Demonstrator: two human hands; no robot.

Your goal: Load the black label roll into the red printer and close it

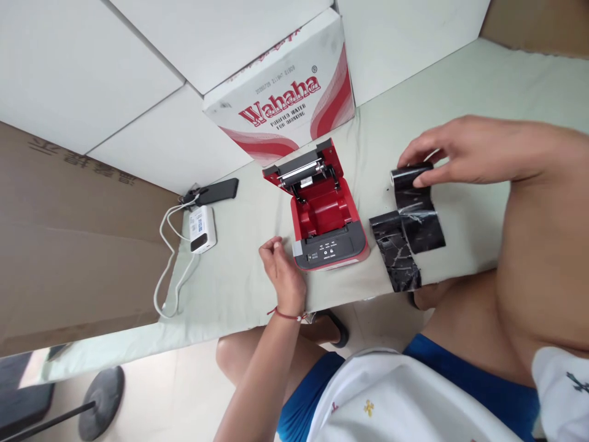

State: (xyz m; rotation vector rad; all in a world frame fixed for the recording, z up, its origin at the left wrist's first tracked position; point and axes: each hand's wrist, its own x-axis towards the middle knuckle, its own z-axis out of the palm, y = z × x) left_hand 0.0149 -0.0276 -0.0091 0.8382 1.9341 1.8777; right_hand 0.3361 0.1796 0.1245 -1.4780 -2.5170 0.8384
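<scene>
A small red and black label printer point(329, 215) stands on the cloth-covered table with its lid point(304, 166) raised; the red compartment inside holds no roll. Beside its front left corner, my left hand point(286, 276) rests with loosely bent fingers and nothing in it. Over on the right, my right hand point(442, 156) pinches a roll of black film point(409, 177) between thumb and fingers. The unwound end of that roll hangs down onto the table. A second piece of creased black film point(396, 252) lies between it and the printer, reaching the front edge.
Behind the printer stands a white and red water carton point(285, 92) against white panels. A white power bank point(202, 229) with a looped white cable point(168, 264) and a black phone-like object point(218, 191) lie at the left. A brown cardboard box point(83, 239) borders the left side.
</scene>
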